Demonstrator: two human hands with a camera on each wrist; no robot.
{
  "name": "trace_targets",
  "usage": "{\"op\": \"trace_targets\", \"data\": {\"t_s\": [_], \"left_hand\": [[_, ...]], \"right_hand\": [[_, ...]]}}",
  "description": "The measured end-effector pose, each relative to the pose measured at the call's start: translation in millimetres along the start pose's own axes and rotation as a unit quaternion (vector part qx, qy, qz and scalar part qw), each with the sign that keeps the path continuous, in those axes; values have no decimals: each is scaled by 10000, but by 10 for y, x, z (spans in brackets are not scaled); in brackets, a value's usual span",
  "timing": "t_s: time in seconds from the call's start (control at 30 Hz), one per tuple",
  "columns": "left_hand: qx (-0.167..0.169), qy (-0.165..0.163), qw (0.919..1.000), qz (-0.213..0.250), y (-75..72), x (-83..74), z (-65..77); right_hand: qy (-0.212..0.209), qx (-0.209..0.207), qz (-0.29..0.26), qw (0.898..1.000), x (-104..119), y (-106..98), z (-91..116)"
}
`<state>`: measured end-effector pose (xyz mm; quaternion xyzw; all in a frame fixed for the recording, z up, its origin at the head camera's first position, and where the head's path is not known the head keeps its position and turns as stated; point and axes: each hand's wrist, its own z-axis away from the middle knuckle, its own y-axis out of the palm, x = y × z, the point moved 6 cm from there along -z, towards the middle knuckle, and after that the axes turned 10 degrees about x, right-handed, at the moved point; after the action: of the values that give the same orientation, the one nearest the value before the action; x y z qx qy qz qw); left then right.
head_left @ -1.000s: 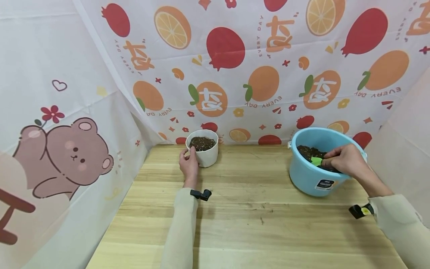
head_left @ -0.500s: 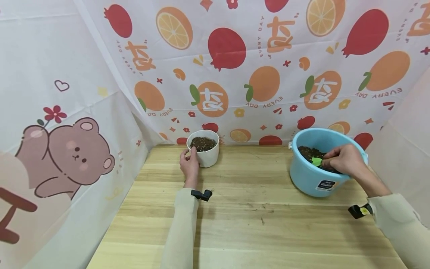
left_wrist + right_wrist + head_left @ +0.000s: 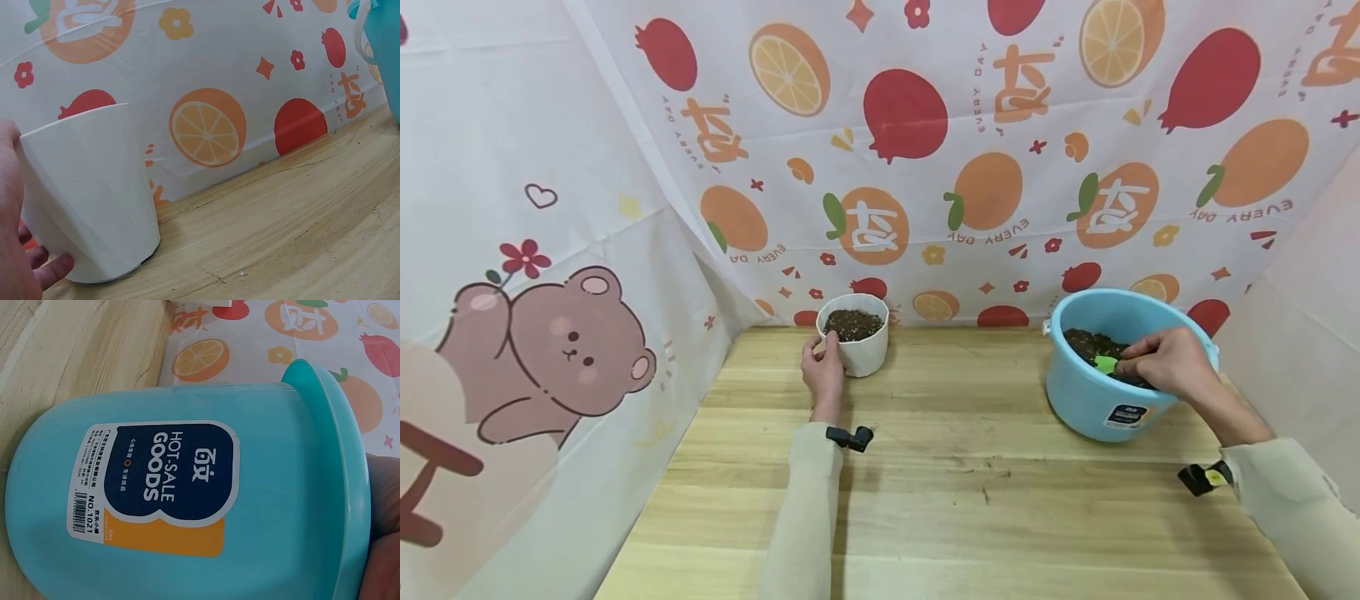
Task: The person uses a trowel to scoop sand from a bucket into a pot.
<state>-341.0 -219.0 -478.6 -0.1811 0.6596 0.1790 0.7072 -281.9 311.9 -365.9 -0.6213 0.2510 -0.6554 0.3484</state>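
A white flower pot [image 3: 867, 357] with faceted sides stands at the back of the table, with dark soil [image 3: 853, 325] inside it. My left hand [image 3: 823, 372] holds it from the left, thumb up at the rim. In the left wrist view, curled fingers [image 3: 55, 270] touch the pot's lower side. Over at the right, my right hand [image 3: 1174, 364] reaches over the rim of a light blue bucket [image 3: 1082, 402]. It pinches a small bright green shovel [image 3: 1105, 364] down at the dark soil in the bucket. In the right wrist view, the bucket's wall hides the shovel.
The wooden table [image 3: 925, 500] has a few dark crumbs [image 3: 985, 493] near its middle. Behind it hangs a fruit-print cloth [image 3: 925, 208], close to pot and bucket. A bear-print cloth [image 3: 580, 350] closes off the left side. A white bucket handle [image 3: 362, 31] shows in the left wrist view.
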Motion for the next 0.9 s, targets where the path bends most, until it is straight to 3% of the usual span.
{"op": "trace_targets", "data": {"t_s": [0.53,0.9], "left_hand": [[-21,-2,10000,-39,-6,57,-20],[-19,27,10000,-21,2,16,-1]], "right_hand": [[50,-353,-156,9992,-38,-54,55],[42,-274,-181,9995,13,-9,47]]}}
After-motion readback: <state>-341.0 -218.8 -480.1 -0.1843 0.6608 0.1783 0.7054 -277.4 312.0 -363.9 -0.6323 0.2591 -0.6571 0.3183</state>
